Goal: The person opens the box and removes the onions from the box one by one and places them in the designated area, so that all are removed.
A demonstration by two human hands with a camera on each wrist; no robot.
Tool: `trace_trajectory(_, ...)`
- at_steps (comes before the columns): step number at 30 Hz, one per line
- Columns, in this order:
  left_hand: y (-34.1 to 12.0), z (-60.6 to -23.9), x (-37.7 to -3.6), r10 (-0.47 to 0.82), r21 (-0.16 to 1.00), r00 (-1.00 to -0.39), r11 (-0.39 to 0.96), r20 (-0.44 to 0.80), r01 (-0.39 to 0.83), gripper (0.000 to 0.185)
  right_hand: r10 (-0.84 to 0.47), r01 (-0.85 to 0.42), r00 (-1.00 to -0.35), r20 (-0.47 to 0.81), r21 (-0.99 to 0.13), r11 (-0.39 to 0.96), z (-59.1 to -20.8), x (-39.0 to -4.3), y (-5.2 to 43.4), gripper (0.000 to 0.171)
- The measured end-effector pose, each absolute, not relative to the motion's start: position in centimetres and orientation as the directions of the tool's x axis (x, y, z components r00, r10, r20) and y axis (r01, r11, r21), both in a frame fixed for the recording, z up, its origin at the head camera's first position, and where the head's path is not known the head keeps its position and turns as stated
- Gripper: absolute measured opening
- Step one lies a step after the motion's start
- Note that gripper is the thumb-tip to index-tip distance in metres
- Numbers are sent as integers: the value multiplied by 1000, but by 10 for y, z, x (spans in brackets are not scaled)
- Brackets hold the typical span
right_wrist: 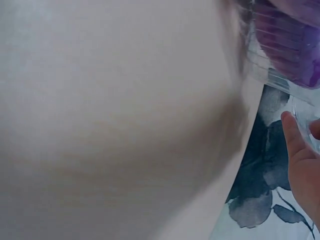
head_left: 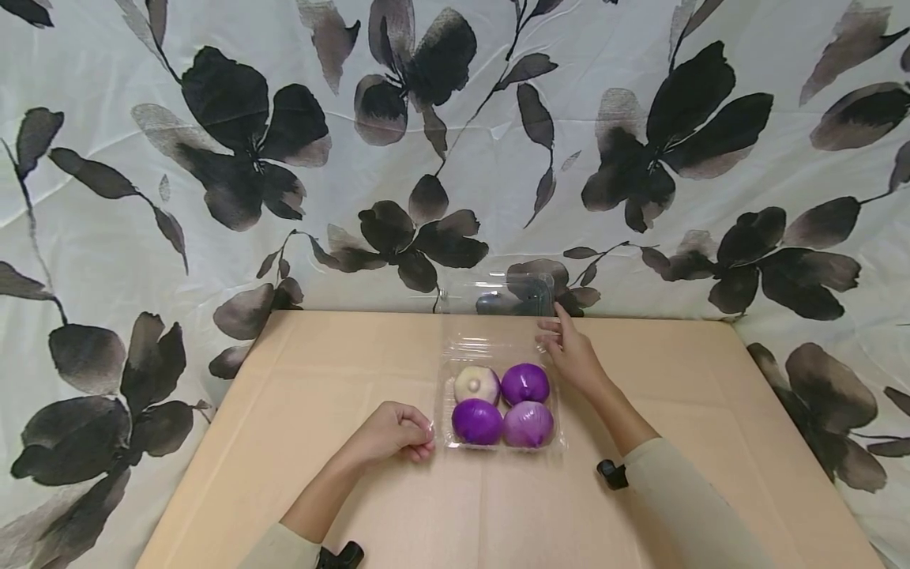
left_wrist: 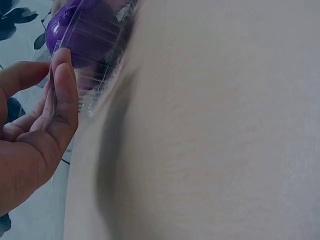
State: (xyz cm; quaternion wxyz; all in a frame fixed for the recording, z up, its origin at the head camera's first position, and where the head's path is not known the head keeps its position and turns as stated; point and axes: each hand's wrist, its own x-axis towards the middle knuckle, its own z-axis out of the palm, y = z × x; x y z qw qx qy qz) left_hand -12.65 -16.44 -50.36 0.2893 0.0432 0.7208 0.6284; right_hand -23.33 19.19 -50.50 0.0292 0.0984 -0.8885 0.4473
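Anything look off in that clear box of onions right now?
One onion at the back left of the clear box is pale white, while the other three are purple. The lid stands open against the curtain. Nothing is spilled or visibly damaged.

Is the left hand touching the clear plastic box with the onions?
Touching. In the left wrist view the left hand's fingertips lie against the ribbed wall of the box; the head view agrees.

wrist views blurred; clear lid (head_left: pixel 506 296) barely discernible.
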Motion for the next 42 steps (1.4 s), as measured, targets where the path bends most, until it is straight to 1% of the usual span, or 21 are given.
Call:
trace_trajectory(6, -165, -504, -126, 444, 931, -820, 223, -362, -290, 8, -108, -158, -987, 115, -746, 647, -517, -232, 193, 63)
trace_trajectory(12, -165, -505, -126, 458, 930, -809, 208, -367, -304, 8, -95, -96, -995, 44, -744, 661, -522, -230, 191, 57)
trace_trajectory(15, -165, -506, -127, 462, 930, -808, 208, -367, -304, 8, -87, -80, -996, 28, -739, 668, -523, -230, 191, 55)
trace_trajectory(28, -167, -506, -129, 470, 928, -801, 204, -372, -311, 9, -69, -74, -997, 34, -695, 715, -522, -230, 192, 49)
trace_trajectory(35, -167, -504, -131, 477, 927, -794, 206, -376, -314, 11, -47, -59, -998, 36, -680, 731, -520, -229, 195, 49)
trace_trajectory(42, -169, -500, -134, 484, 924, -786, 209, -383, -322, 11, -89, -84, -996, 28, -695, 715, -509, -224, 203, 51)
